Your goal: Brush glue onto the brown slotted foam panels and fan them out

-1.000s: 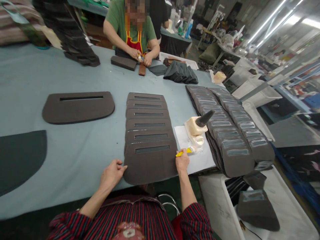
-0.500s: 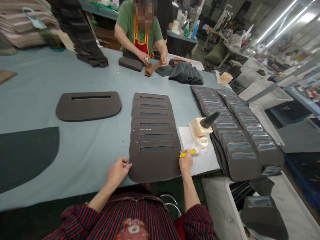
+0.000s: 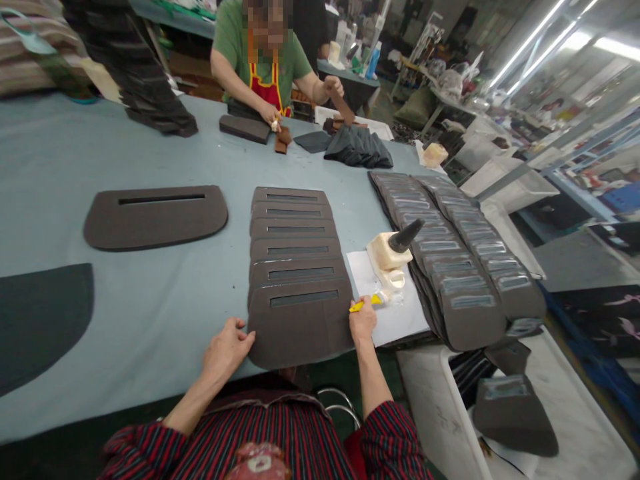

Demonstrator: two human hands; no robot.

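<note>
A long grey-blue work table (image 3: 150,320) stretches ahead of the person, and a co-worker (image 3: 237,47) sits across it, well beyond the hands. A second fanned stack of foam pads (image 3: 473,313) lies off to the right of the right hand. A lone pad (image 3: 155,217) lies ahead and to the left of the left hand.

Directly between the hands is a fanned stack of dark foam pads (image 3: 299,327). The stack's long axis runs straight ahead, away from the person, while each slotted pad lies crosswise. The left hand (image 3: 226,350) sits at the stack's near left edge, fingers loosely spread and touching the foam, gripping nothing. The right hand (image 3: 363,320) is at the right edge, curled closed around a small yellow tool (image 3: 361,306). Both hands are about equally close to the stack.

Just ahead of the right hand, a cream glue bottle (image 3: 387,252) with a dark nozzle lies on a white sheet (image 3: 395,320). The fingers hide much of the yellow tool, so its shape is hard to make out, and whether its tip touches the foam cannot be told.
</note>
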